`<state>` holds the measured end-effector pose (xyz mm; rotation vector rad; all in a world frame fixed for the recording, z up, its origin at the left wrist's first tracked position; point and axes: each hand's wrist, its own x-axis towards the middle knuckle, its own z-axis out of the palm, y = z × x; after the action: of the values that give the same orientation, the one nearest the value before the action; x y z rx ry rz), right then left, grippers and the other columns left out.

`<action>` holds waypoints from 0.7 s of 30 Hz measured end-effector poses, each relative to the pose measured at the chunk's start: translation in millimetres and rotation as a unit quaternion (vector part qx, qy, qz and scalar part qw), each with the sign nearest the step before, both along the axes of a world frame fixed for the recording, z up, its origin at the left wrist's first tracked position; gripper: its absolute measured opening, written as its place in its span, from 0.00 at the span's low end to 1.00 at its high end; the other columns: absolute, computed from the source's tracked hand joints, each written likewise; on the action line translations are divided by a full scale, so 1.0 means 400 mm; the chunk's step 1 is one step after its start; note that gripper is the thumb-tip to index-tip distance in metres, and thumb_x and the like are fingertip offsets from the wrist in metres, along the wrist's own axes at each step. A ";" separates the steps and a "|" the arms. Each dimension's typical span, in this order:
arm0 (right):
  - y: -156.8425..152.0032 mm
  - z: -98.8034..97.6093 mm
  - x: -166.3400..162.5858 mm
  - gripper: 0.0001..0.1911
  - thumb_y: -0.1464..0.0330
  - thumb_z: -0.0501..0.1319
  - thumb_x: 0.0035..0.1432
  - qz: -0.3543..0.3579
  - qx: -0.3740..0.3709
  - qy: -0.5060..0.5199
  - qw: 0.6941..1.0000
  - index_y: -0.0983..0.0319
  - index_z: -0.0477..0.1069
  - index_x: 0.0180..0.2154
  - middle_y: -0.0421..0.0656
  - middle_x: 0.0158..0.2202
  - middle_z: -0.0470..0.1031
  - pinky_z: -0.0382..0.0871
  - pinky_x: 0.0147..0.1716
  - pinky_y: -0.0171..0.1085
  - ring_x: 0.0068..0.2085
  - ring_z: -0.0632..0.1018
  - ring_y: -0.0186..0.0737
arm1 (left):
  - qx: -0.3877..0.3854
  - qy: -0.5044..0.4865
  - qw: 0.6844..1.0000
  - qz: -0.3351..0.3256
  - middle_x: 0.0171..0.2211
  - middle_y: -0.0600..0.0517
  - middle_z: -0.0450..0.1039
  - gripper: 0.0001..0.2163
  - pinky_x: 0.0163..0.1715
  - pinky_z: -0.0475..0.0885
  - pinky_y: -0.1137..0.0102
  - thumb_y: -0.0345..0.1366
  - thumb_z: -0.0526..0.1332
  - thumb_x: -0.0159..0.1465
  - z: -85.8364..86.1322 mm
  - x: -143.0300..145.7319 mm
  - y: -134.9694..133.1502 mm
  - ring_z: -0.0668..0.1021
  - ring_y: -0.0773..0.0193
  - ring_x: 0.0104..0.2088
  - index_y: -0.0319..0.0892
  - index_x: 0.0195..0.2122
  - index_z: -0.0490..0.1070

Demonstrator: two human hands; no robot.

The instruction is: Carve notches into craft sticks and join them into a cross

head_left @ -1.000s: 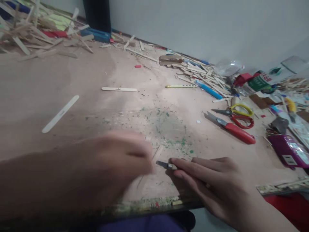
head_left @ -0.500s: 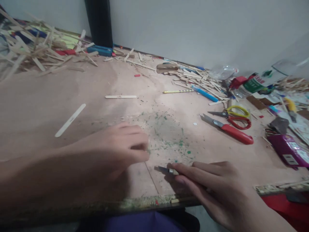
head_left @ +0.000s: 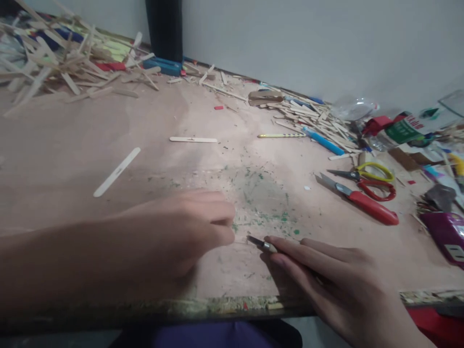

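Low in the frame, the right hand (head_left: pixel 326 280) grips a small craft knife (head_left: pixel 261 244), blade pointing left on the tabletop (head_left: pixel 72 135). The left hand (head_left: pixel 188 232) rests curled just beside the blade; whether it pinches anything cannot be told. Red scissors (head_left: pixel 362 200) lie at right.

The light is dim and even, soft from overhead, with a pinkish cast on the table (head_left: pixel 72 130). Faint shadows sit under the right hand (head_left: pixel 326 285). The left hand (head_left: pixel 181 232) looks soft and slightly smeared. The clutter at the edges blurs and bends; no glare.
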<state>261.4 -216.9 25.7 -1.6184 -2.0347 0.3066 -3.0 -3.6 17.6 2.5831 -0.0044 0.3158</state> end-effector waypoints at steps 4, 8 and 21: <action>0.018 0.005 -0.005 0.18 0.68 0.62 0.94 0.013 -0.008 0.007 1.000 0.67 0.92 0.60 0.41 0.32 0.88 0.79 0.26 0.30 0.25 0.88 0.33 | -0.011 -0.016 1.000 -0.007 0.39 0.54 0.80 0.15 0.40 0.69 0.62 0.18 0.64 0.55 0.002 0.005 -0.004 0.78 0.59 0.39 0.47 0.36 0.75; 0.032 0.001 -0.012 0.21 0.66 0.61 0.96 0.016 0.003 0.010 1.000 0.70 0.92 0.58 0.40 0.29 0.84 0.77 0.23 0.31 0.22 0.85 0.33 | -0.023 -0.024 0.999 -0.018 0.39 0.53 0.79 0.15 0.40 0.69 0.61 0.18 0.64 0.58 -0.009 0.005 -0.002 0.78 0.59 0.38 0.46 0.39 0.80; 0.047 0.017 -0.010 0.26 0.64 0.57 0.97 0.032 -0.004 0.015 0.999 0.71 0.93 0.57 0.46 0.33 0.92 0.77 0.22 0.35 0.24 0.89 0.37 | -0.032 -0.022 0.999 -0.018 0.41 0.53 0.79 0.16 0.40 0.68 0.62 0.19 0.65 0.55 -0.010 -0.002 0.001 0.77 0.59 0.39 0.46 0.40 0.77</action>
<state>257.4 -198.2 32.5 -1.5472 -2.0681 0.3601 -3.7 -3.2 13.5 2.5093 -0.0551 0.3551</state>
